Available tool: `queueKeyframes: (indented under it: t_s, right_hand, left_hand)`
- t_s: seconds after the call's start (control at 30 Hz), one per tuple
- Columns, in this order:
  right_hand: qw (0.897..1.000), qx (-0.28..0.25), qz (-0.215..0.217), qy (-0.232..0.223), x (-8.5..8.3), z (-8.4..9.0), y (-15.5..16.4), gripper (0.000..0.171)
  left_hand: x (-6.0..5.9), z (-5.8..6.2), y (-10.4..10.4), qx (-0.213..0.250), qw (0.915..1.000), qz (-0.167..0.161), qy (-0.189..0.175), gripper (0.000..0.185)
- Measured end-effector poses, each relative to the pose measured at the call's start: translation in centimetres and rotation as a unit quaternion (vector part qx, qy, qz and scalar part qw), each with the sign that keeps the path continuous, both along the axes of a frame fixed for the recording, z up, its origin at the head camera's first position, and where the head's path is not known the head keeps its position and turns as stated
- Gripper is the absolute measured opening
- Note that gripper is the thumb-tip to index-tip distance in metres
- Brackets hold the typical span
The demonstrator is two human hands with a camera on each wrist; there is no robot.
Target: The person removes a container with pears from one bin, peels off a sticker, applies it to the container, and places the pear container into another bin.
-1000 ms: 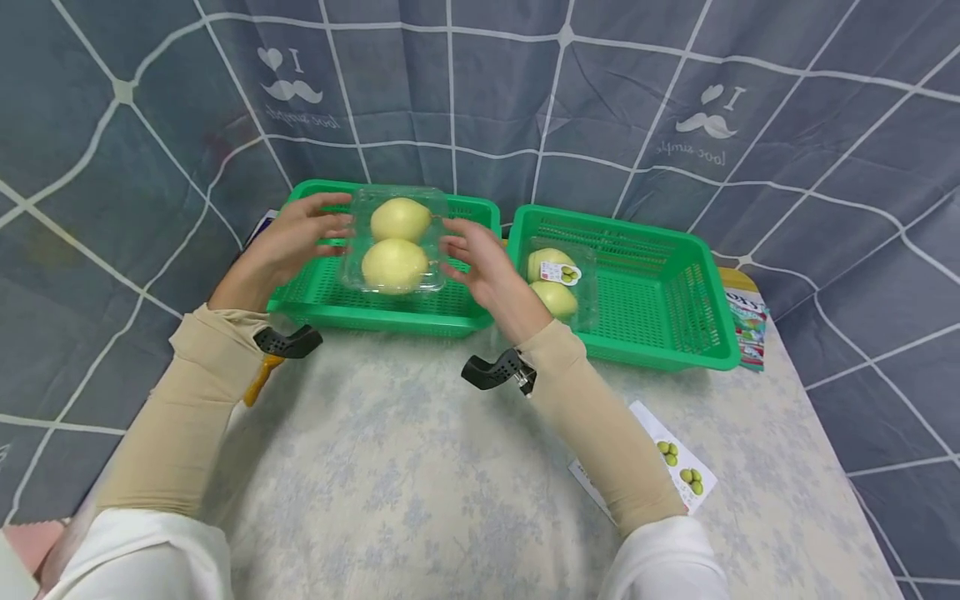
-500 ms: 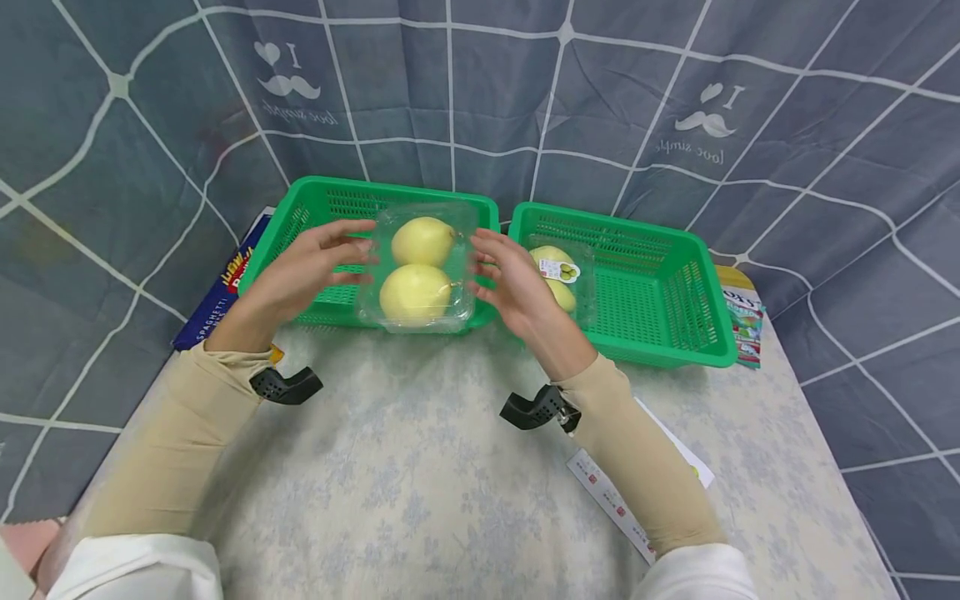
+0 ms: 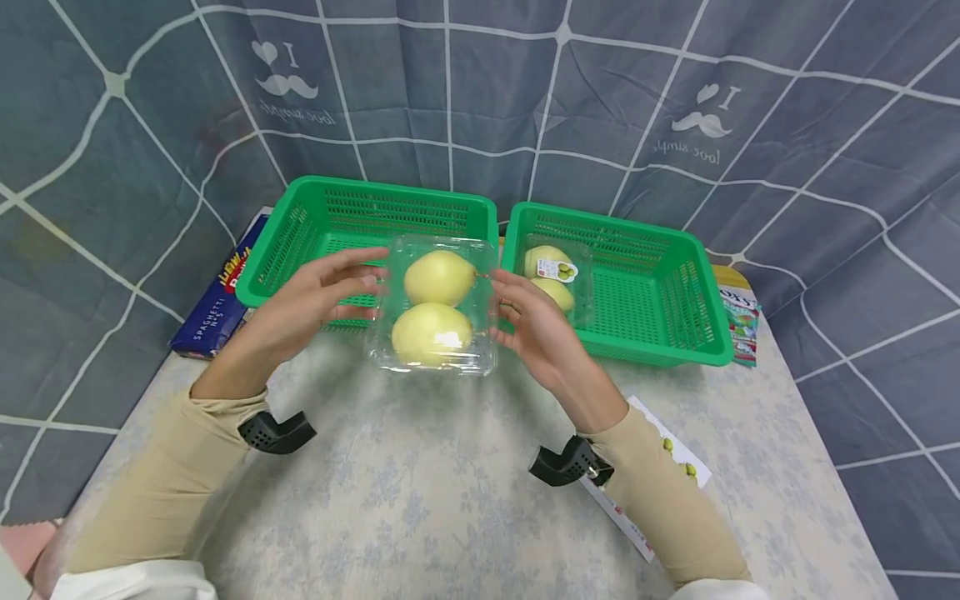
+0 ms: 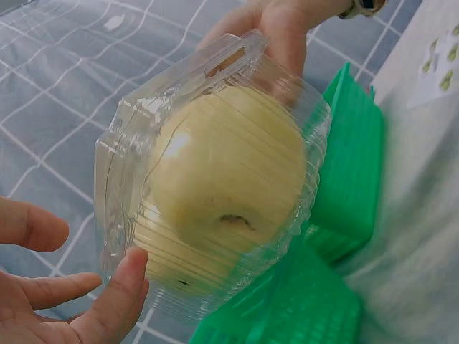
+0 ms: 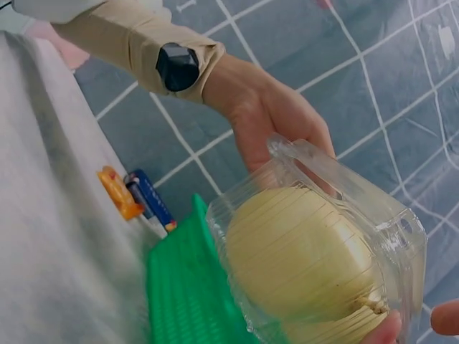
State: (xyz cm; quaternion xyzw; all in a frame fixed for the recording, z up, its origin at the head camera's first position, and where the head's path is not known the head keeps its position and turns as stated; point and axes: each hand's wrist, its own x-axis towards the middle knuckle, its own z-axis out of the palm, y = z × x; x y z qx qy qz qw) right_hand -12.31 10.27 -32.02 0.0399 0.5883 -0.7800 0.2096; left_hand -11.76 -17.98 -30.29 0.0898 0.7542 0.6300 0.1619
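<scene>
A clear plastic clamshell box (image 3: 432, 372) with two pale yellow, pear-like fruits (image 3: 432, 333) hangs above the table, in front of the left green basket (image 3: 262, 287). My left hand (image 3: 307, 308) holds its left side, and my right hand (image 3: 542, 325) holds its right side. From the left wrist, the box (image 4: 215, 186) looks tilted, with left fingertips (image 4: 133, 265) at its edge. In the right wrist view, a right fingertip (image 5: 387, 328) overlaps the box's near side. A second clear box of yellow fruits (image 3: 555, 296), bearing a printed label, sits in the right green basket (image 3: 637, 354).
A blue spaghetti box (image 3: 210, 321) lies left of the baskets. Colourful snack packets (image 3: 741, 325) stand at the far right. Printed sticker sheets (image 3: 678, 450) lie on the table (image 3: 420, 492) near my right forearm. A grey checked curtain (image 3: 495, 92) hangs behind.
Both hands have brought the clamshell box toward me and slightly right, from over the left basket to in front of it. The baskets and the second box have stayed in place.
</scene>
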Motion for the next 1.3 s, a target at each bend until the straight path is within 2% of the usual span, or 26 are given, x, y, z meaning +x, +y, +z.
queueKeyframes:
  t_s: [0.2,0.43,0.63,0.8,1.03,1.3]
  right_hand:
    - [1.000,-0.008,-0.008,-0.015,2.5,-1.0,1.5,0.050]
    - [0.999,-0.013,-0.012,-0.038,4.8,-2.8,2.9,0.047]
    - [0.998,-0.023,-0.014,-0.051,6.6,-4.3,3.6,0.047]
    - [0.996,-0.048,-0.027,-0.068,8.1,-6.0,3.7,0.045]
    - [0.991,-0.073,-0.064,-0.089,9.5,-8.7,3.9,0.040]
    - [0.988,-0.093,-0.085,-0.094,9.5,-11.0,3.9,0.040]
  left_hand:
    - [1.8,-0.7,1.0,0.026,0.9994,-0.020,-0.010,0.052]
    - [3.9,-2.2,2.0,0.039,0.9981,-0.045,-0.012,0.053]
    - [5.6,-4.0,2.4,0.045,0.9972,-0.059,-0.007,0.051]
    - [6.7,-5.8,2.8,0.049,0.9969,-0.053,-0.031,0.053]
    - [7.3,-8.5,3.5,0.057,0.9944,-0.059,-0.067,0.056]
    - [7.3,-10.7,4.0,0.053,0.9935,-0.055,-0.085,0.056]
